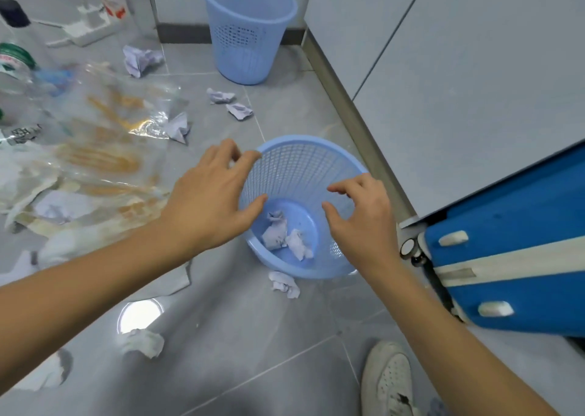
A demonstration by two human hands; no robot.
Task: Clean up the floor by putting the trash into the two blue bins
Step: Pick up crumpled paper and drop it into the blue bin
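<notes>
Your left hand (pixel 209 200) and right hand (pixel 364 219) hovered spread and empty over the near blue bin (pixel 316 159), where two crumpled papers (pixel 285 235) lay. You did best to reach next for the paper wad (pixel 284 284) just beside its base.

Glossy grey floor tiles (pixel 285 346); matt perforated plastic bins (pixel 304 168); crumpled paper wads (pixel 283 284); clear, shiny plastic wrap (pixel 104 137)

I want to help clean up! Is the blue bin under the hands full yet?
Not full. The near blue bin holds only two crumpled papers at the bottom; most of its floor shows.
</notes>
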